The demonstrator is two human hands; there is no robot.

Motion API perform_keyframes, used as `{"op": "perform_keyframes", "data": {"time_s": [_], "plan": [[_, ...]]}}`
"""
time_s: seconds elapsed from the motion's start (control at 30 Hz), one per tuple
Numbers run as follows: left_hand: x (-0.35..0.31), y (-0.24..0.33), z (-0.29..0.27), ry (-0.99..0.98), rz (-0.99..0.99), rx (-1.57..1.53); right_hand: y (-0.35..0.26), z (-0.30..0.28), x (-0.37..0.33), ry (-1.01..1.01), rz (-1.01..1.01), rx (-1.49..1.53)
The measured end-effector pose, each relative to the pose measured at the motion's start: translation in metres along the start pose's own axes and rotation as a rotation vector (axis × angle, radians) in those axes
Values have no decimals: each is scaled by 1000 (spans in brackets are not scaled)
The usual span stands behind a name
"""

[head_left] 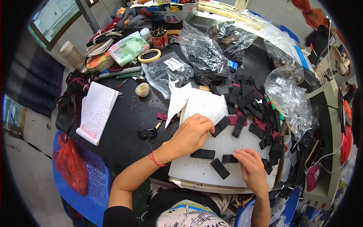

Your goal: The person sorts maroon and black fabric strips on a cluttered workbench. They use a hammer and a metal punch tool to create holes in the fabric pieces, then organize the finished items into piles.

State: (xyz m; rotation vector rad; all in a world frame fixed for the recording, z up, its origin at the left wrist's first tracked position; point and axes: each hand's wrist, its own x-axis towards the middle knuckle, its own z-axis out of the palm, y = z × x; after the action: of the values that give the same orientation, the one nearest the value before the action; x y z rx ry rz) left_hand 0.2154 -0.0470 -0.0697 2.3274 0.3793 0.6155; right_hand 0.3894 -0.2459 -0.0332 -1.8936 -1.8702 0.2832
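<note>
Across the white board (196, 170), my left hand (194, 134), with a ring and a red wrist string, has curled fingers pinching the lower end of a short black fabric strip (221, 126). My right hand (252, 169) is closer to me, its bent fingertips closed on the right end of another black strip (229, 159). Two more loose strips lie nearby: a flat one (202, 154) below my left hand and a slanted one (220, 168) near the board's front. Beyond my right hand spreads a heap of black strips (247, 99) mixed with maroon pieces (237, 120).
Clear plastic bags (204, 51) crowd the table's far side. Leftward are a written notepad (97, 109), a tape roll (149, 56), a small round tub (142, 90) and a small black device (147, 133). A blue chair (85, 189) holds a red bag (70, 160).
</note>
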Motion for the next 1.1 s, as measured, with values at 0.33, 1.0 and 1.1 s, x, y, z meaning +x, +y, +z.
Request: {"op": "perform_keyframes", "data": {"time_s": [0.33, 1.0, 1.1], "plan": [[-48, -5, -55, 360, -425, 196, 6, 21, 85, 81, -200, -208], [-74, -59, -81, 222, -714, 442, -19, 35, 58, 127, -160, -9], [-72, -66, -86, 215, -765, 488, -14, 17, 48, 242, -88, -10]]}}
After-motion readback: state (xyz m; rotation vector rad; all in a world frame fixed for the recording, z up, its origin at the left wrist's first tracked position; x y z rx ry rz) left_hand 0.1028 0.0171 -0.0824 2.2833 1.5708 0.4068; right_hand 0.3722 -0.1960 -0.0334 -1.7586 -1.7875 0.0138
